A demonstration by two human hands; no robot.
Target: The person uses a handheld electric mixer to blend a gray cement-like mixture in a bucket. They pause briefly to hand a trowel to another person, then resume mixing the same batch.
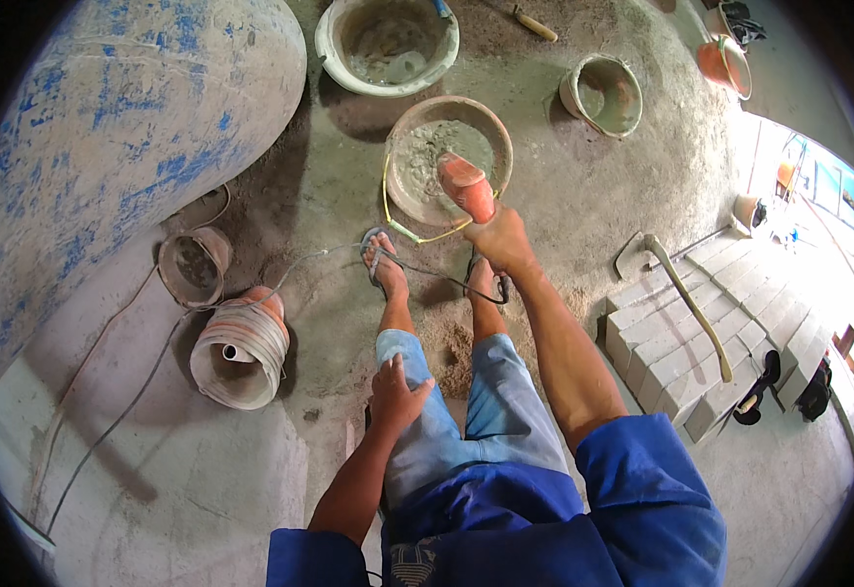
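My right hand [500, 236] is closed around an orange-red corded power tool [468, 188], held above a round bucket [507, 139] of wet grey mortar [427, 150]. The tool's far end hides part of the mix; whether it touches the mortar I cannot tell. A dark cord [438, 274] runs from near that hand across my feet to the left. The bucket's yellow handle [405, 233] hangs down over its near side. My left hand [397, 392] rests on my left knee, fingers spread, holding nothing.
A large tub [328, 62] stands beyond the bucket, with a smaller bucket [631, 121] to its right. Stacked buckets [239, 367] and a blue-stained drum [155, 125] are at left. At right, a hoe [687, 301] lies across grey blocks [662, 352]. The cord crosses the floor.
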